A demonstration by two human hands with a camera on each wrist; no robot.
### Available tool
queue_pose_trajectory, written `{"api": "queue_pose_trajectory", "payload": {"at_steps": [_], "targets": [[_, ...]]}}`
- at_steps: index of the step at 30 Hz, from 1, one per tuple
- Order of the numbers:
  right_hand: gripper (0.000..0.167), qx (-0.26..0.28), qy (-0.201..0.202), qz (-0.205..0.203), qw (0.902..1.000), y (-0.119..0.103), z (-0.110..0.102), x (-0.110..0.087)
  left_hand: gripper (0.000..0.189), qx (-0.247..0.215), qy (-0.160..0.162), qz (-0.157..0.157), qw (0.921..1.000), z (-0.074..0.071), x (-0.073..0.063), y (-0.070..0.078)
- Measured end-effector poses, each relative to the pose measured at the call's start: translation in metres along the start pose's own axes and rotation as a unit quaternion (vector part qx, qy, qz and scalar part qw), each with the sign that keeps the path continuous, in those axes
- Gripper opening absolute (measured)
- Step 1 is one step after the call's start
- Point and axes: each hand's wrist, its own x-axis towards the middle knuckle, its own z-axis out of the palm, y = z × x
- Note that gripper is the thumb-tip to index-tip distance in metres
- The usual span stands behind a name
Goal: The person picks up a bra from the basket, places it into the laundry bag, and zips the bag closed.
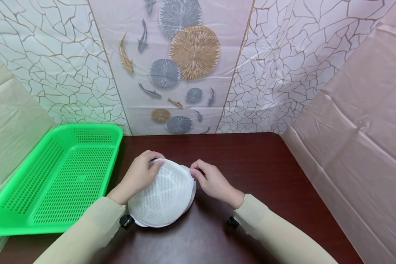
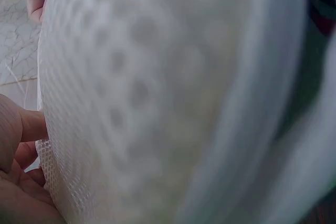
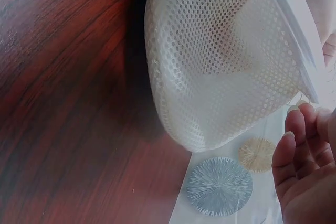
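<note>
A round white mesh laundry bag (image 1: pixel 163 196) with a piped rim is held tilted over the table in the head view. My left hand (image 1: pixel 140 176) grips its upper left edge, thumb on the near mesh face and fingers behind. At the bag's right edge, my right hand (image 1: pixel 214 181) pinches the rim between thumb and index finger. Blurred mesh and rim fill most of the left wrist view. Seen from the right wrist, the bag's mesh side (image 3: pixel 210 72) bulges out, and the right fingertips (image 3: pixel 294 121) meet the corner of its white rim.
A bright green perforated plastic basket (image 1: pixel 110 176) stands on the left of the dark red-brown wooden table (image 1: pixel 267 176). Patterned sheeting (image 1: pixel 267 73) hangs behind the table, and a plain beige sheet (image 1: pixel 359 121) lines the right side.
</note>
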Motion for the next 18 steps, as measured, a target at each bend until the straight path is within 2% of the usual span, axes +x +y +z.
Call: {"api": "queue_pose_trajectory", "payload": {"at_steps": [10,14,18], "targets": [[0.004,0.025,0.004,-0.012,0.9996,0.008,-0.007,0.005,0.012,-0.022,0.039,-0.001,0.999,-0.002,0.003,-0.004],[0.004,0.025,0.017,-0.017,0.9994,0.008,-0.014,0.01,0.011,-0.047,0.057,0.001,0.9972,0.0,0.005,-0.004],[0.005,0.033,0.036,-0.008,0.9987,0.006,-0.018,0.015,0.012,-0.07,0.054,0.0,0.996,0.0,0.006,-0.005]]}}
